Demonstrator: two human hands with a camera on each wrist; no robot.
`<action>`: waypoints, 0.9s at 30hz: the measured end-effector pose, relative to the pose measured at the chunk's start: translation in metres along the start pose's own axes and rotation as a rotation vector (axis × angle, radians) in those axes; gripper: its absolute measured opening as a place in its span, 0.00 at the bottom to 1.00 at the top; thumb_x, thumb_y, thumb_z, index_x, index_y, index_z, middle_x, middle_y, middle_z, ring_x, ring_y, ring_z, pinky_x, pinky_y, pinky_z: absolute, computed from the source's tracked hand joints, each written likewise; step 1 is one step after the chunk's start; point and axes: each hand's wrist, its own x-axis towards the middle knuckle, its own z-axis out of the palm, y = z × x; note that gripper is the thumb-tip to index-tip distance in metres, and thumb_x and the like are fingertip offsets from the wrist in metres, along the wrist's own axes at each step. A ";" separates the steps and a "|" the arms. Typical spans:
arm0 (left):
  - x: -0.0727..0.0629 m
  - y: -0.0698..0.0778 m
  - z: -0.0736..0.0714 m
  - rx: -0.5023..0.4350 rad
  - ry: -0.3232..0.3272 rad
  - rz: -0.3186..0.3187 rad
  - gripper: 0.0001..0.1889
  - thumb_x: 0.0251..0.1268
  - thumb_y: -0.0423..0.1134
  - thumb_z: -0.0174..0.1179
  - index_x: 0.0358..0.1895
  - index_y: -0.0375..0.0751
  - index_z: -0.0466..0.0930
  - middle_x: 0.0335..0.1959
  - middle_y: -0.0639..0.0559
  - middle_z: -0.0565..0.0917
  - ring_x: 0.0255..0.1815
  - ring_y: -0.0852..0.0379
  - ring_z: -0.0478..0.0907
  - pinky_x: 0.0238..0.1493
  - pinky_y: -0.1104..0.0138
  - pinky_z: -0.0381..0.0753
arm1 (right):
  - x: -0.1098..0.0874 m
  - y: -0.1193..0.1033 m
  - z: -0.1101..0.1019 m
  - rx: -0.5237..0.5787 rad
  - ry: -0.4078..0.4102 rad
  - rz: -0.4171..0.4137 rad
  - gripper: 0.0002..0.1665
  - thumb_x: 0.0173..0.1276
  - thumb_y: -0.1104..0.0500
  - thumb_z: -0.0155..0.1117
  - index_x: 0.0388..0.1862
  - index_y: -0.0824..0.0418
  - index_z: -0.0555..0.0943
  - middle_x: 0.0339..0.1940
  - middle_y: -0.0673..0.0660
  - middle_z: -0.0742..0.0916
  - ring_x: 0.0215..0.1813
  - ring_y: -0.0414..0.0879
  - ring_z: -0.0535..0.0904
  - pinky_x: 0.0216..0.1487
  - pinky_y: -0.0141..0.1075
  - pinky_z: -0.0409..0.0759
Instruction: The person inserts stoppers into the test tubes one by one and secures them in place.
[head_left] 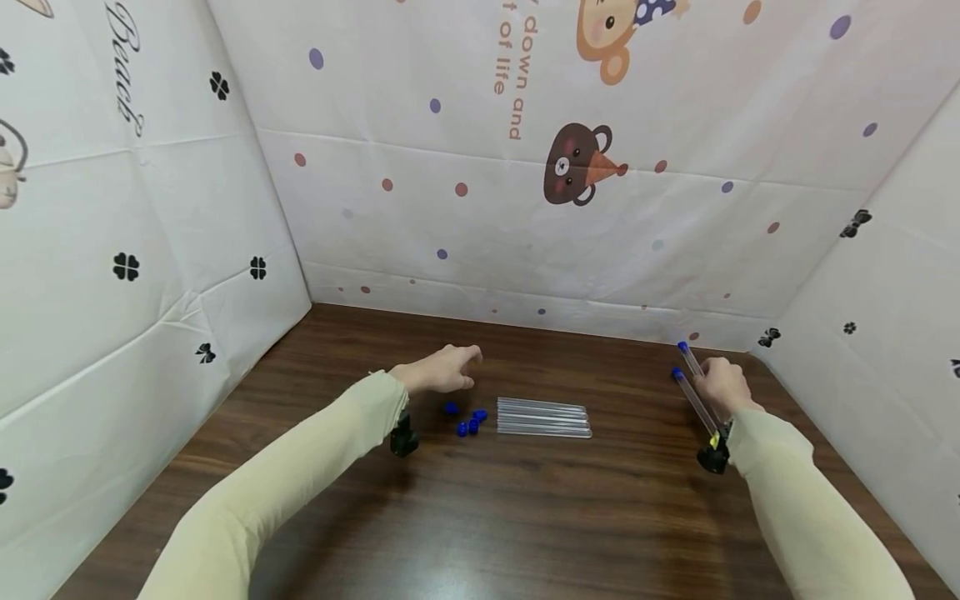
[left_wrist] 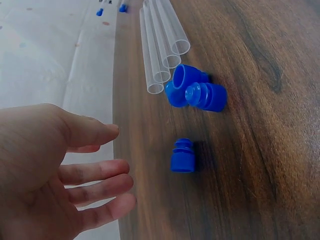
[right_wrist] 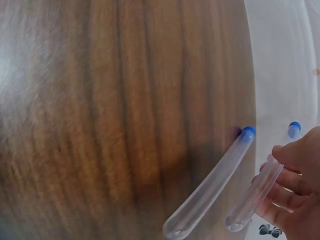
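My left hand hovers with relaxed, parted fingers above the table's middle, holding nothing. Below it lies a single blue cap, apart from a cluster of blue caps near the open ends of the clear test tubes. These uncapped tubes lie side by side. On the far right, my right hand holds a clear tube topped by a blue cap, pinched between thumb and fingers. Another capped tube lies beside it on the table.
The dark wooden table is bounded by a printed white sheet at the back and both sides. My right hand is close to the back right corner. Each wrist wears a small black camera.
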 end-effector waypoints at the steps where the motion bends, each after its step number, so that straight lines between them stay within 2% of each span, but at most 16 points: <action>1: 0.000 0.000 0.000 0.000 0.000 -0.002 0.21 0.68 0.34 0.57 0.62 0.36 0.67 0.41 0.45 0.80 0.38 0.54 0.75 0.42 0.61 0.76 | 0.000 0.002 0.001 -0.008 0.001 0.003 0.20 0.67 0.63 0.49 0.48 0.80 0.75 0.41 0.77 0.82 0.37 0.64 0.80 0.34 0.50 0.79; 6: -0.002 -0.001 0.000 -0.004 -0.008 -0.011 0.21 0.69 0.34 0.57 0.63 0.36 0.67 0.42 0.45 0.80 0.39 0.54 0.74 0.43 0.60 0.76 | -0.003 0.010 0.003 -0.010 -0.041 0.036 0.18 0.67 0.62 0.48 0.42 0.78 0.76 0.33 0.72 0.82 0.32 0.58 0.78 0.30 0.44 0.76; 8: -0.003 -0.002 0.000 -0.003 -0.008 -0.012 0.21 0.69 0.34 0.57 0.63 0.36 0.68 0.43 0.44 0.80 0.40 0.54 0.74 0.44 0.60 0.76 | -0.005 0.012 0.004 -0.015 -0.062 0.044 0.19 0.67 0.62 0.47 0.43 0.79 0.76 0.33 0.72 0.82 0.31 0.56 0.78 0.29 0.43 0.76; 13: -0.002 -0.003 0.002 -0.001 -0.011 -0.004 0.21 0.69 0.34 0.57 0.62 0.35 0.68 0.44 0.44 0.80 0.41 0.53 0.75 0.45 0.59 0.76 | -0.005 0.016 0.007 -0.039 -0.073 0.076 0.22 0.67 0.62 0.48 0.51 0.80 0.73 0.44 0.78 0.80 0.37 0.62 0.79 0.33 0.47 0.77; 19: -0.001 -0.004 0.003 0.005 -0.008 0.018 0.20 0.68 0.33 0.57 0.61 0.35 0.69 0.43 0.44 0.81 0.40 0.54 0.76 0.45 0.60 0.77 | -0.004 0.021 0.010 -0.048 -0.059 0.073 0.19 0.66 0.61 0.48 0.45 0.77 0.75 0.41 0.76 0.81 0.38 0.64 0.79 0.32 0.49 0.76; 27: -0.002 -0.004 0.003 0.014 -0.012 0.007 0.19 0.69 0.34 0.57 0.61 0.35 0.69 0.46 0.42 0.81 0.42 0.53 0.76 0.47 0.59 0.77 | -0.004 0.023 0.010 -0.060 -0.090 0.071 0.21 0.68 0.60 0.48 0.49 0.78 0.75 0.47 0.79 0.79 0.43 0.69 0.79 0.35 0.52 0.77</action>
